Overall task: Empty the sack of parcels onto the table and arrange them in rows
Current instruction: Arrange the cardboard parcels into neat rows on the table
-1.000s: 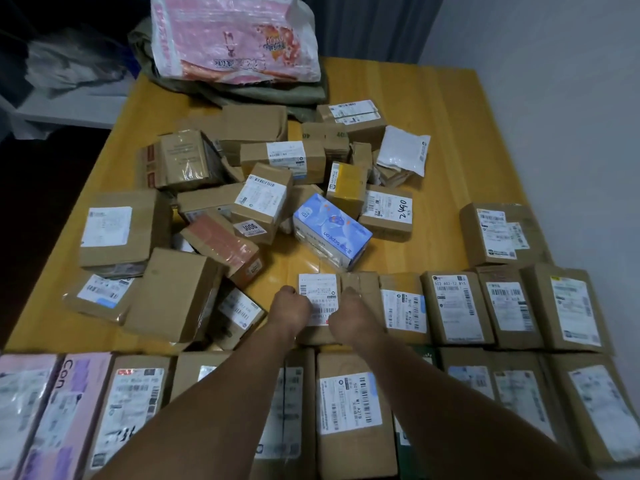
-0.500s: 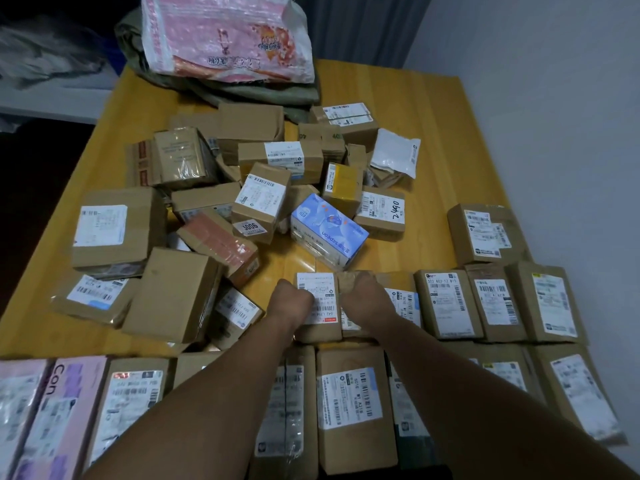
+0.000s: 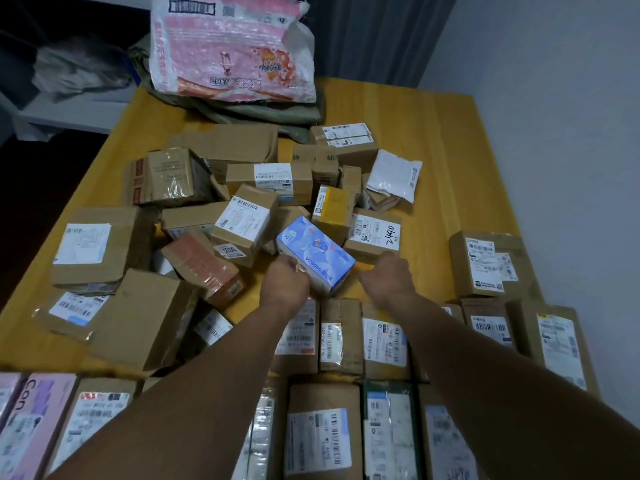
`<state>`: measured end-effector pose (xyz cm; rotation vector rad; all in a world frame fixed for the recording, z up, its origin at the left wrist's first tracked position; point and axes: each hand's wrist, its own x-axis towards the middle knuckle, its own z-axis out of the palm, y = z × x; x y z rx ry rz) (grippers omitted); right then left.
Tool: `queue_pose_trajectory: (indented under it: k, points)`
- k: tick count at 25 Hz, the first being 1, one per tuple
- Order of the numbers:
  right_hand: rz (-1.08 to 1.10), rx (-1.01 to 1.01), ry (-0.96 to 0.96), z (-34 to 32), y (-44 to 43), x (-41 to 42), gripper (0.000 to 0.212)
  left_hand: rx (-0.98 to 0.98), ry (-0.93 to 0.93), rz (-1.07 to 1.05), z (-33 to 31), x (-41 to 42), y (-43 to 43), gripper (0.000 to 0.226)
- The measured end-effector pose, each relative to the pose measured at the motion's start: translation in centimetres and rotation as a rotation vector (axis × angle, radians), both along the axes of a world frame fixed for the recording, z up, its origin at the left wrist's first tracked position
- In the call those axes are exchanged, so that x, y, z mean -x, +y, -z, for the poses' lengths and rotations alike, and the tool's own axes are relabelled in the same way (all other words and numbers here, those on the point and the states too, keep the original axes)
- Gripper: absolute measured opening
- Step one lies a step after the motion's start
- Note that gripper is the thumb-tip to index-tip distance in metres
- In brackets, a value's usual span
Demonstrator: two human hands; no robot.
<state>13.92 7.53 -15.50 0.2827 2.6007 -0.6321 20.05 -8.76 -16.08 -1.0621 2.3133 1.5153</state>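
Observation:
A heap of loose parcels, mostly brown boxes, covers the middle of the yellow wooden table. A blue printed box lies tilted at the heap's near edge. My left hand grips its near left end, with the fingertips hidden behind the hand. My right hand hovers just right of the blue box, fingers loosely bent, holding nothing. Beneath my forearms, two rows of labelled parcels lie side by side along the near edge. The pink and white sack lies slumped at the table's far end.
An olive cloth bag lies under the sack. A white padded mailer rests at the heap's right. A larger brown box sits alone at the right, close to the wall. Bare tabletop shows at the far right.
Both hands left the small labelled parcels in the second row and moved forward. The left hand now holds the blue box; the right hand has stopped beside it.

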Motion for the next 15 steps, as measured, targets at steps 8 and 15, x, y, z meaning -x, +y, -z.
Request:
queue_pose_trajectory:
  k: [8, 15]
  points:
    - [0.133, 0.075, -0.004, 4.0, 3.0, 7.4, 0.069, 0.447, 0.201, 0.174, 1.6, 4.7, 2.0, 0.040]
    - [-0.368, -0.129, 0.054, 6.5, 3.4, 11.7, 0.088, 0.421, -0.011, 0.303, 3.6, 8.4, 4.2, 0.043]
